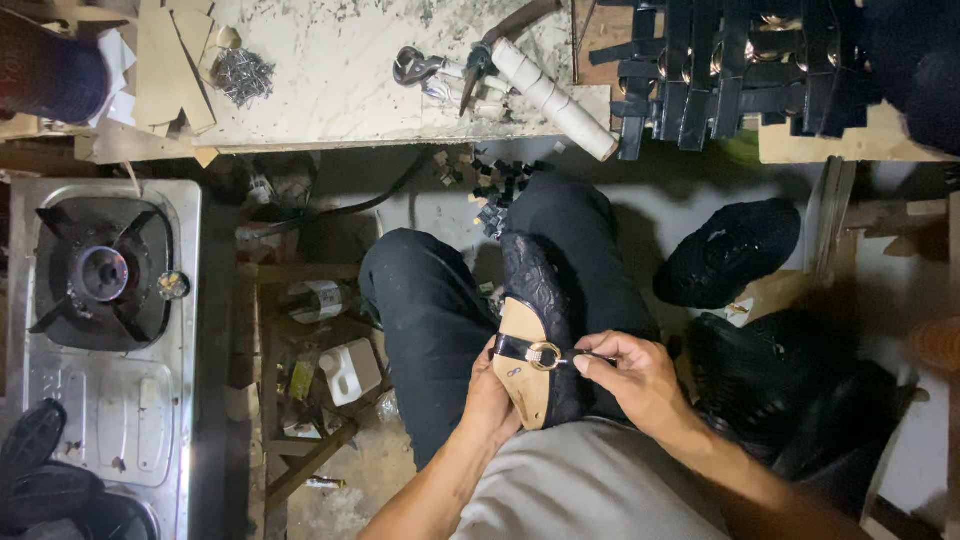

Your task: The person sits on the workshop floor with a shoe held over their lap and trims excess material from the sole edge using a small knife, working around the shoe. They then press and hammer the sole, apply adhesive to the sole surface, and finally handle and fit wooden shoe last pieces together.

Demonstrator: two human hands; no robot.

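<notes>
You are holding a sandal (535,345) across your right thigh, sole side down on the black trousers, tan insole facing up. Its long axis is running away from your body toward the bench (330,90): heel end nearest your waist, toe end pointing up the leg to the knee.

Your left hand (488,400) is cupping the sandal from its left edge, fingers curled under and closed on the sole, thumb lying along the rim just below the strap (515,348).

Your right hand (632,372) is coming in from the sandal's right side. Thumb and forefinger are pinched nearly shut on a thin dark piece, possibly a strap end or a small tool; I cannot tell which. The remaining fingers are folded loosely.

The ring buckle (545,355) is sitting on the strap, across the insole, and the pinched tip is lying just right of it, pointing left toward it. The right hand is nearer to the buckle; the left is only steadying.

A gas burner (103,272) is standing well to the sandal's left.
</notes>
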